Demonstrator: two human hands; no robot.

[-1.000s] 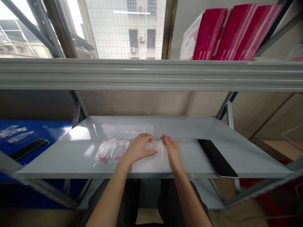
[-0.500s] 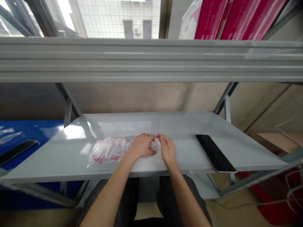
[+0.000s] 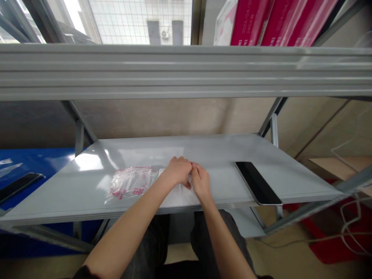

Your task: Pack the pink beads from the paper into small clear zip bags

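My left hand (image 3: 179, 171) and my right hand (image 3: 201, 181) meet over the middle of the grey table, fingers closed and fingertips touching. A small bit of clear plastic bag (image 3: 190, 178) shows between them; most of it is hidden by the fingers. Under both hands lies a thin white sheet (image 3: 178, 197), creased towards the fingers; whether it is paper or cloth I cannot tell. Just left of my left hand, a flat pile of clear zip bags (image 3: 129, 182) with red edges and red print rests on the table.
A black-screened tablet (image 3: 257, 182) lies at the right, its near end at the edge of the table (image 3: 215, 149). A phone (image 3: 20, 186) is on the blue surface at far left. A thick grey beam (image 3: 180, 71) crosses ahead, with red boxes (image 3: 250, 23) above it.
My hands have come together, and my left fingers have closed further over the plastic, so less of it shows. The view has shifted slightly to the right.
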